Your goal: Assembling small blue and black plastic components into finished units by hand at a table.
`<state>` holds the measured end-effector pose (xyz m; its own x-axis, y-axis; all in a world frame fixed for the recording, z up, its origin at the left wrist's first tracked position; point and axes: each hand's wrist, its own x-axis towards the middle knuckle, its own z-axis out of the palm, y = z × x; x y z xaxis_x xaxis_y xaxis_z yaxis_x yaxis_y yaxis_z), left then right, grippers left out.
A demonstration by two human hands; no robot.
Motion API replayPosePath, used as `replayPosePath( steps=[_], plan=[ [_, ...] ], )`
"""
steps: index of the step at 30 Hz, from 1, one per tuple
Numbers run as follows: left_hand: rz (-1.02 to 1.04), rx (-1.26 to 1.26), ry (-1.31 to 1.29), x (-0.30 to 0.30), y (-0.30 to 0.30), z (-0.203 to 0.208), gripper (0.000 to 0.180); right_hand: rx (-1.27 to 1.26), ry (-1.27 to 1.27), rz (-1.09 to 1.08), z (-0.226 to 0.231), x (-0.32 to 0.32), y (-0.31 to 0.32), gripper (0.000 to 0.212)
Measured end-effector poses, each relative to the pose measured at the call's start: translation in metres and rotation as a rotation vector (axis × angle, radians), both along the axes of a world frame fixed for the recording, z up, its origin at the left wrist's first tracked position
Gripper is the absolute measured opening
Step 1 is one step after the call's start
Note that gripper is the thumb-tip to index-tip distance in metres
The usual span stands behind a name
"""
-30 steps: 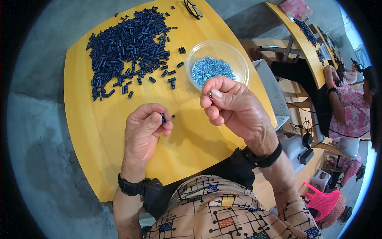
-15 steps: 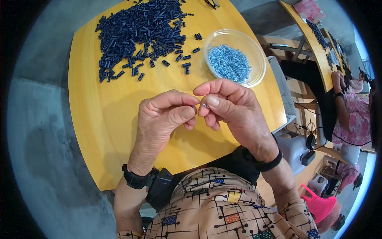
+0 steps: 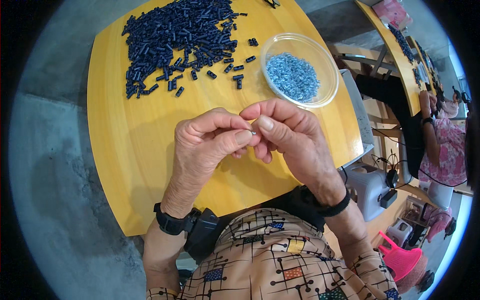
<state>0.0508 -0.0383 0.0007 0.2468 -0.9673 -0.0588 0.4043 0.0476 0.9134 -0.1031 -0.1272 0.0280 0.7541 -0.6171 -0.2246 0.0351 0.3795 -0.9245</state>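
Observation:
Over the near half of the table, my left hand (image 3: 207, 137) and my right hand (image 3: 287, 130) meet fingertip to fingertip. The left thumb and forefinger are pinched together; whatever lies between them is hidden. My right thumb and fingers close on a small silvery metal spring (image 3: 253, 133), of which only a shiny tip shows between the two hands. Beyond the right hand stands a clear round plastic bowl (image 3: 327, 92) holding a heap of tiny silvery-blue metal pieces (image 3: 292, 77). A large pile of short dark tubular plastic pieces (image 3: 175, 42) covers the far left, with several lying loose (image 3: 211, 75) nearer me.
The yellow table (image 3: 130, 175) has its right edge beside a grey stool (image 3: 367, 187). A black object (image 3: 271, 3) lies at the far edge. At right, another person (image 3: 442, 145) sits by a second table (image 3: 395, 55). A pink chair (image 3: 402, 257) stands lower right.
My hands have drawn closer together at the fingertips. The spring, with its ridged side visible before, now shows only a tip. The view has shifted slightly.

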Motion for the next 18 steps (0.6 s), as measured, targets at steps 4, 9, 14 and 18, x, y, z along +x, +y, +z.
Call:
replayPosePath(
  steps=[4, 9, 14, 18],
  plan=[
    [0.014, -0.006, 0.105, 0.001, 0.002, -0.003, 0.011, 0.057, -0.048, -0.051, -0.005, -0.005, 0.003, 0.019],
    [0.020, -0.071, 0.007, 0.000, 0.000, -0.004, 0.011, -0.027, -0.057, -0.104, -0.009, -0.008, 0.016, 0.016],
    [0.031, -0.079, -0.119, -0.002, -0.001, -0.002, 0.012, -0.049, -0.055, -0.122, -0.009, -0.006, 0.017, 0.014],
    [0.035, -0.121, -0.255, -0.001, -0.001, -0.003, 0.014, -0.065, -0.005, -0.120, -0.010, -0.008, 0.017, 0.011]
  ],
)
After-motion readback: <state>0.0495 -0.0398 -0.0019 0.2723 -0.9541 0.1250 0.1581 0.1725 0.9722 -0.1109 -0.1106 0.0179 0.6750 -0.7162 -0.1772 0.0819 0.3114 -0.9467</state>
